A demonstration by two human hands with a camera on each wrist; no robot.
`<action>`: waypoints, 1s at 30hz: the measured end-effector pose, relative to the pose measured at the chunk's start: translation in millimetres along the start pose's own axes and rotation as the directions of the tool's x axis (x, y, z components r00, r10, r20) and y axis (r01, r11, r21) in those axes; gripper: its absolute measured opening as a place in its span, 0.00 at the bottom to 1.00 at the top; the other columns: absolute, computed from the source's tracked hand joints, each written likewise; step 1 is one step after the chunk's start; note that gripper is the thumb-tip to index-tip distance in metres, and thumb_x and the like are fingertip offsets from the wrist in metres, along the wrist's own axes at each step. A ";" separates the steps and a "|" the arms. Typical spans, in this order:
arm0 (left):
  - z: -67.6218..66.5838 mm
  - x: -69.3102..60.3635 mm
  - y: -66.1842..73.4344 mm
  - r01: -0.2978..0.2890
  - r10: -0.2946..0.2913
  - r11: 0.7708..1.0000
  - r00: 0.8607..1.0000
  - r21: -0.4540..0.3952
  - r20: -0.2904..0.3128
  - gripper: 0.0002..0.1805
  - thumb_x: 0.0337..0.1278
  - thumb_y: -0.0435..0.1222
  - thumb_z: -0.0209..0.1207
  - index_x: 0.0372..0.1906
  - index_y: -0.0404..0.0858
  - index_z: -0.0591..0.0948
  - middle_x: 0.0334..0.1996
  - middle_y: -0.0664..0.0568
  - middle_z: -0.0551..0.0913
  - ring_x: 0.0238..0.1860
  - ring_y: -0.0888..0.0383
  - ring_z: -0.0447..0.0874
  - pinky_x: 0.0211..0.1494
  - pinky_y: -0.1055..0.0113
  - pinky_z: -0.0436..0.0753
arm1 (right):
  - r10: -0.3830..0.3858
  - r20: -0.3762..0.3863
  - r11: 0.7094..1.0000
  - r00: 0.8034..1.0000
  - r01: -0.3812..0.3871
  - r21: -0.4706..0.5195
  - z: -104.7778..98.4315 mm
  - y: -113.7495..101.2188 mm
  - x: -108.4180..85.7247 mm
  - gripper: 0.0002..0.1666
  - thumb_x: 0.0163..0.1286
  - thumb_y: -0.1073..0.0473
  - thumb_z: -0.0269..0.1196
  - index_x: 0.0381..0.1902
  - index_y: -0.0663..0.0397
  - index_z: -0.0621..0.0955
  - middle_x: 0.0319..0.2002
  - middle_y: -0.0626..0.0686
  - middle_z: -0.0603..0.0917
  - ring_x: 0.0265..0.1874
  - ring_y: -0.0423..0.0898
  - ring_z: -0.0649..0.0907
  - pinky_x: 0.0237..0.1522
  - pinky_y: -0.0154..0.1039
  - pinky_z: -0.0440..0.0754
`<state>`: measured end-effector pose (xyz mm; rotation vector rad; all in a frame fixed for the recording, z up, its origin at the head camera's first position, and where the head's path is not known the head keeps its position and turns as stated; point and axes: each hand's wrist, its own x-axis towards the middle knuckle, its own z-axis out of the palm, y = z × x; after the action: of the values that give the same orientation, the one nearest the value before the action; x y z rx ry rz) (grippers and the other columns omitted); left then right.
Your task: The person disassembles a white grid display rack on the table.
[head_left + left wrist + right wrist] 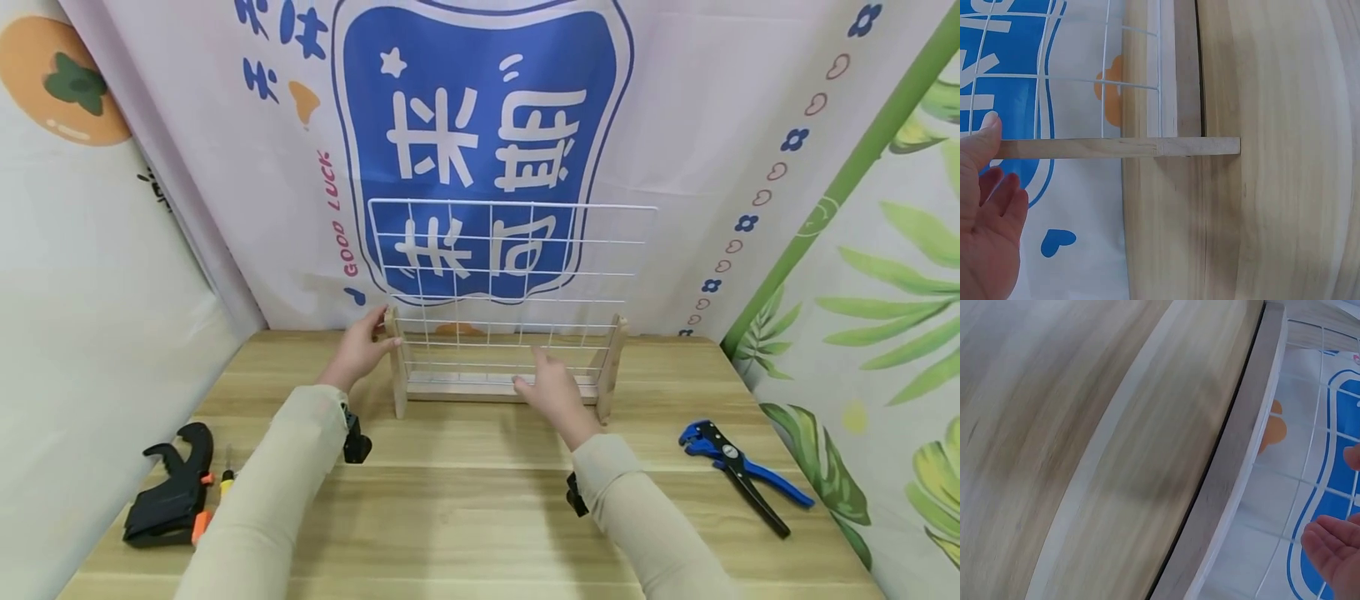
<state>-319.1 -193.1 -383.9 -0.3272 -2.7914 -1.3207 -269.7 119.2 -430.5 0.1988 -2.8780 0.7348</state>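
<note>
The left hand (358, 352) pinches a wooden post (398, 375); the wire grid (490, 272) extends from there behind the right hand (557, 392), thumb apart from its relaxed fingers. Only the head view shows pliers (731, 454), right of both hands.

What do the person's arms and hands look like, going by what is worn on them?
Long, pale cream sleeves with no visible markings cover both arms: the left sleeve and the right sleeve. At the wrists sit small, boxy black gadgets, a left device and a right device. The left hand and right hand wear no gloves.
</note>
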 end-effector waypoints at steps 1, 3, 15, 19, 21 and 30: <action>0.6 1.4 0.3 0.010 -0.010 1.000 1.000 -0.001 0.007 0.38 0.60 0.34 0.58 0.71 0.33 0.52 0.63 0.31 0.64 0.61 0.36 0.66 0.63 0.48 0.69 | 0.012 0.011 1.000 1.000 -0.013 0.011 1.5 -2.1 1.4 0.42 0.60 0.46 0.61 0.66 0.60 0.62 0.51 0.68 0.78 0.39 0.58 0.82 0.43 0.52 0.81; 2.2 3.4 1.5 0.031 -0.031 1.000 0.999 -0.005 0.018 0.38 0.59 0.34 0.58 0.71 0.34 0.54 0.61 0.32 0.67 0.60 0.37 0.68 0.62 0.48 0.70 | 0.023 0.021 1.000 1.000 -0.024 0.021 3.9 -5.3 3.5 0.42 0.60 0.47 0.62 0.66 0.60 0.62 0.52 0.68 0.77 0.39 0.58 0.82 0.43 0.52 0.81; 6.8 7.8 1.1 0.052 -0.052 0.999 0.999 -0.011 -0.007 0.19 0.61 0.35 0.57 0.53 0.31 0.68 0.43 0.38 0.75 0.46 0.47 0.73 0.51 0.55 0.77 | 0.066 0.034 0.997 0.997 -0.068 0.046 1.5 -16.2 19.3 0.36 0.55 0.57 0.59 0.62 0.62 0.67 0.45 0.65 0.81 0.34 0.52 0.80 0.42 0.48 0.81; 7.1 6.4 0.3 0.062 -0.062 0.998 0.998 -0.022 -0.011 0.19 0.61 0.34 0.57 0.53 0.30 0.69 0.46 0.35 0.75 0.49 0.45 0.74 0.54 0.53 0.76 | 0.080 0.043 0.995 0.996 -0.082 0.055 4.1 -16.7 19.6 0.35 0.56 0.58 0.59 0.62 0.61 0.67 0.48 0.65 0.81 0.37 0.53 0.81 0.44 0.48 0.81; 7.2 5.5 -0.3 0.059 -0.060 0.997 0.998 -0.044 -0.015 0.21 0.60 0.33 0.57 0.56 0.30 0.69 0.51 0.33 0.75 0.54 0.42 0.73 0.58 0.51 0.75 | 0.080 0.041 0.994 0.996 -0.083 0.067 4.6 -17.1 19.3 0.35 0.56 0.57 0.59 0.62 0.62 0.67 0.49 0.65 0.80 0.39 0.55 0.81 0.45 0.48 0.80; 4.4 -2.7 -0.7 0.072 -0.072 0.997 0.997 -0.038 0.008 0.28 0.59 0.36 0.59 0.62 0.30 0.66 0.55 0.32 0.74 0.57 0.41 0.72 0.59 0.51 0.74 | 0.071 0.007 0.994 0.997 -0.071 0.088 2.4 -19.9 19.4 0.27 0.55 0.56 0.62 0.51 0.63 0.72 0.44 0.62 0.82 0.38 0.56 0.83 0.40 0.47 0.82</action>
<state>-316.3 -190.7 -387.6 -0.2345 -2.8120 -1.3912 -285.6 99.1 -419.7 0.1087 -2.8715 0.8763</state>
